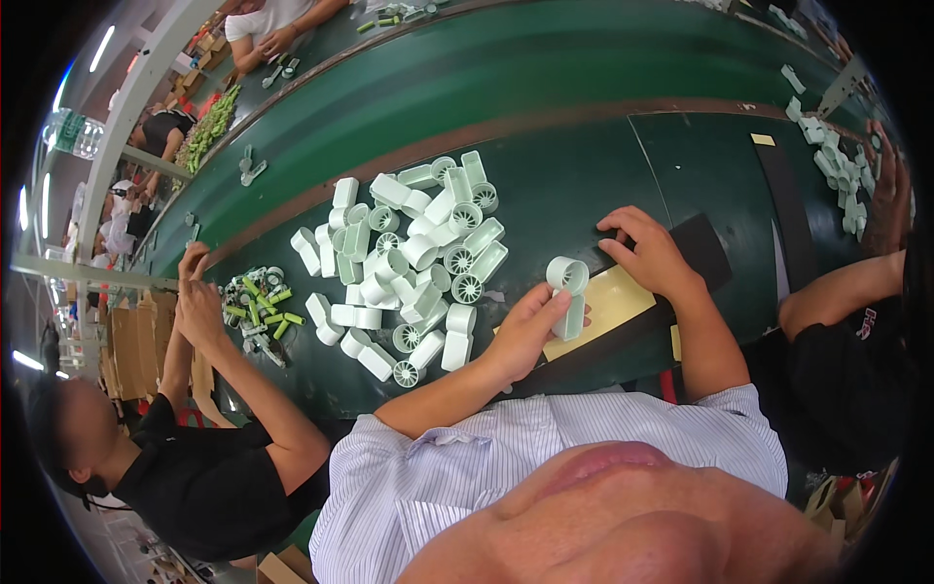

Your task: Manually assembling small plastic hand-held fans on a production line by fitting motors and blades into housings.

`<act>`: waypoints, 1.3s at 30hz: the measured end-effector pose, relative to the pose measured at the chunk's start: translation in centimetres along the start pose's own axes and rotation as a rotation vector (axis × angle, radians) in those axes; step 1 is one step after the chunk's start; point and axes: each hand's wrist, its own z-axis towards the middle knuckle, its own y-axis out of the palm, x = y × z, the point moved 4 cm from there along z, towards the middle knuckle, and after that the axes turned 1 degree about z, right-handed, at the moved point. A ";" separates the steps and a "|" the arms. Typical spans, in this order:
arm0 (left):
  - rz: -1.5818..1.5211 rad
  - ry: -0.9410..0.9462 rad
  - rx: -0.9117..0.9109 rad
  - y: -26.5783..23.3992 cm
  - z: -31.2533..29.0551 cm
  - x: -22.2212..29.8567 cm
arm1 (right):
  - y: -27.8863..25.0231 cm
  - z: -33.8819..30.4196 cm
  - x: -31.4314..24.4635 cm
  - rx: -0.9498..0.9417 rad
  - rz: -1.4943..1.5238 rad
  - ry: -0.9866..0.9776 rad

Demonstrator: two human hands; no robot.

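A long dark-green worktable (574, 161) curves across the room before me. At its left, a co-worker in a black shirt (199, 487) brings both hands together. Mid-table lies a loose heap of hollow, pale mint-green plastic shells (391, 264), each a short ring joined to a rectangular case; some rings show spokes. Right of it, a flat black strip (697, 255) bears a yellow sheet (623, 304). Brown cardboard boxes (126, 346) stand far left; I cannot see inside them. Near them on the table sits a cluster of small bright-green cylinders (282, 329) among greyish parts. The person's right hand (650, 251) is empty, fingers loosely bent above the strip. The left hand (530, 326) pinches one mint-green shell (570, 313), ring upward, over the yellow sheet. A clear plastic bottle (78, 134) shows upper left; I cannot tell its contents.
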 end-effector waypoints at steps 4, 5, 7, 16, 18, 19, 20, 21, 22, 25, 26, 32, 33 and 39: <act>0.007 -0.003 0.003 0.0 -0.1 -0.1 | 0.1 0.1 -0.2 -0.018 0.006 0.023; 0.013 -0.005 0.006 0.0 -0.1 -0.1 | 0.1 0.1 -0.2 -0.021 0.010 0.031; 0.016 -0.006 0.001 0.2 -0.2 -0.1 | 0.1 0.0 0.0 -0.016 0.005 0.034; 0.042 -0.028 -0.010 0.2 -0.1 -0.2 | 0.1 0.0 0.0 -0.022 -0.002 0.040; 0.042 -0.036 -0.014 0.2 -0.2 -0.2 | 0.1 0.0 0.0 -0.024 0.005 0.037; 0.043 -0.039 -0.016 0.2 -0.2 -0.2 | 0.1 0.0 -0.1 -0.023 0.003 0.034; 0.044 -0.042 -0.018 0.2 -0.2 -0.2 | 0.1 0.0 -0.1 -0.023 0.001 0.030; 0.043 -0.043 -0.016 0.2 -0.2 -0.2 | 0.1 0.0 0.0 -0.024 0.003 0.030; 0.046 -0.040 -0.018 0.3 -0.2 -0.2 | 0.1 0.0 0.0 -0.020 -0.001 0.036; 0.050 -0.030 -0.022 0.2 -0.1 -0.3 | 0.1 0.0 -0.1 -0.018 -0.002 0.042; 0.052 -0.027 -0.028 0.2 -0.1 -0.3 | 0.1 0.1 -0.1 -0.018 0.001 0.046; 0.051 -0.018 -0.024 0.2 -0.2 -0.3 | 0.3 0.2 -0.3 -0.020 -0.007 0.049; 0.046 -0.018 -0.016 0.2 -0.2 -0.4 | 0.3 0.2 -0.3 -0.029 -0.004 0.048; 0.085 -0.029 -0.026 0.3 0.0 -0.4 | 0.2 0.1 -0.4 -0.016 -0.015 0.062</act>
